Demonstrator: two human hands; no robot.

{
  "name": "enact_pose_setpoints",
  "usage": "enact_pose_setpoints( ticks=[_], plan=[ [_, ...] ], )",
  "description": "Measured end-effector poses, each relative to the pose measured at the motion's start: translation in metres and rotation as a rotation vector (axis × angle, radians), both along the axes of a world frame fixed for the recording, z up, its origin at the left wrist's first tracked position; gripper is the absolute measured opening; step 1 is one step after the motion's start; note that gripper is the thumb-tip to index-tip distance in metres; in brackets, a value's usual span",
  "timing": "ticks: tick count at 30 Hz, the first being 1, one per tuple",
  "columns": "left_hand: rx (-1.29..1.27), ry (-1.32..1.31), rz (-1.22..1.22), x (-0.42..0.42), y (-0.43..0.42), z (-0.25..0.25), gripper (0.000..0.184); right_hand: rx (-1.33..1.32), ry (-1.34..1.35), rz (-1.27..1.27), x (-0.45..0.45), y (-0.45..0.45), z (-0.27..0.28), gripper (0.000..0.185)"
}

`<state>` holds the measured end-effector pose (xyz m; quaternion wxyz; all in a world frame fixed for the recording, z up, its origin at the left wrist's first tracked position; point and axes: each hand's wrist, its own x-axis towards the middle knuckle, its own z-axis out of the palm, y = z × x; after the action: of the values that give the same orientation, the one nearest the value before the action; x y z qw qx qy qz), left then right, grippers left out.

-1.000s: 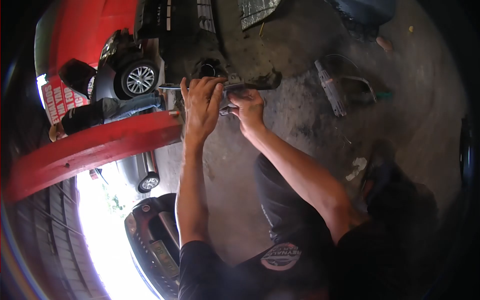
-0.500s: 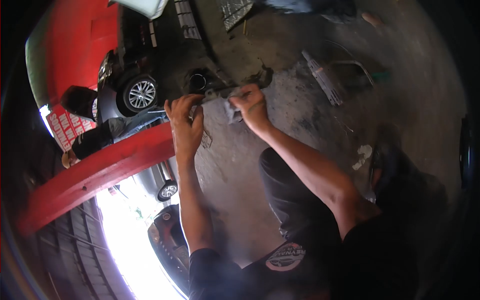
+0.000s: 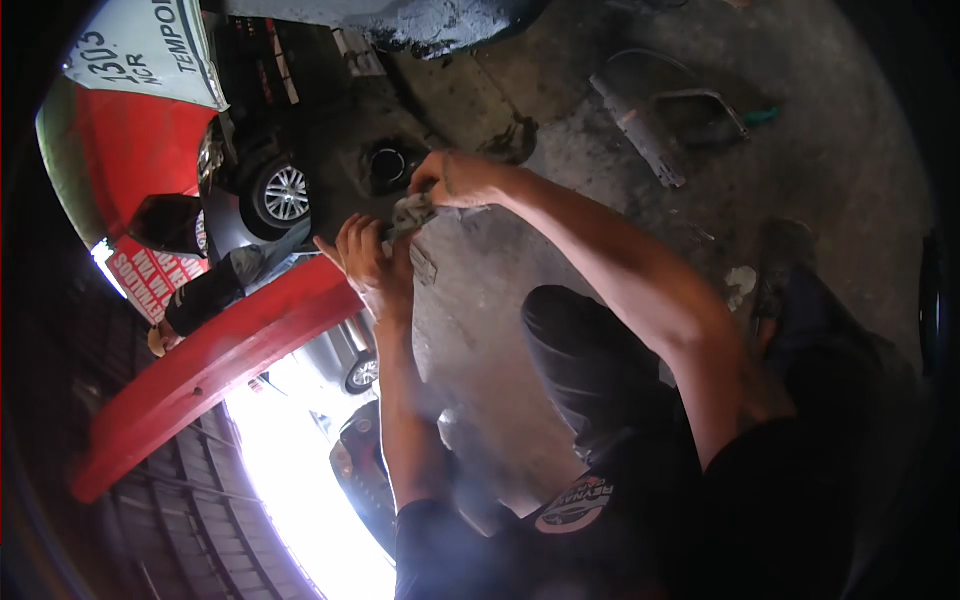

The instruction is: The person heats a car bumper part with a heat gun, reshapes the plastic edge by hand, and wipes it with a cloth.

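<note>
My left hand (image 3: 372,255) is in the middle of the view, its fingers and thumb closed on a small grey metal part that is mostly hidden now. Just above and to the right, my right hand (image 3: 450,180) bends down with its fingers pressed together on a crumpled grey rag (image 3: 412,212). The rag lies against the part, between the two hands. Beyond my fingertips, a dark round container (image 3: 388,165) with a shiny rim stands on the floor.
A red beam (image 3: 220,370) crosses at the left, with a person (image 3: 205,290) beyond it. A car wheel (image 3: 282,193) stands at the upper left, below a pale lettered panel (image 3: 150,50). A metal frame (image 3: 640,130) lies on the concrete floor (image 3: 480,330).
My right hand has moved left with the rag, over to the part in my left hand. My left hand is slightly lower. The view has shifted, showing more of the lettered panel.
</note>
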<state>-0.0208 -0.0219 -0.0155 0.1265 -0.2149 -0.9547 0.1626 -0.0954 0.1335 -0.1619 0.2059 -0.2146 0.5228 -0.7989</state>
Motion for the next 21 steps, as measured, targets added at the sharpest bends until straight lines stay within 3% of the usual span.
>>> enact_pose_setpoints(
  ticks=[2,5,6,11,13,19,21],
  plan=[
    [-0.005,0.008,0.024,0.0,-0.001,0.0,0.044,0.052,0.128,-0.096,-0.007,-0.02,-0.009,0.044],
    [-0.032,0.015,0.065,-0.004,0.007,0.005,0.048,0.063,-0.154,-0.202,-0.007,-0.016,-0.019,0.038],
    [-0.036,0.017,0.071,-0.003,0.011,0.006,0.05,0.088,-0.14,-0.293,-0.007,-0.01,-0.028,0.05],
    [-0.123,0.014,-0.026,0.002,0.018,0.002,0.055,0.137,0.096,-0.275,0.029,-0.006,-0.035,0.04],
    [-0.098,-0.002,-0.058,-0.003,0.018,-0.005,0.053,0.152,0.352,-0.568,0.053,-0.038,-0.042,0.036],
    [-0.014,-0.023,0.016,-0.003,0.023,-0.001,0.057,0.059,0.328,-0.668,0.057,-0.049,-0.031,0.026],
    [-0.134,-0.026,-0.018,-0.002,0.033,0.002,0.057,0.062,0.335,-0.732,0.06,-0.054,-0.028,0.024]
  ],
)
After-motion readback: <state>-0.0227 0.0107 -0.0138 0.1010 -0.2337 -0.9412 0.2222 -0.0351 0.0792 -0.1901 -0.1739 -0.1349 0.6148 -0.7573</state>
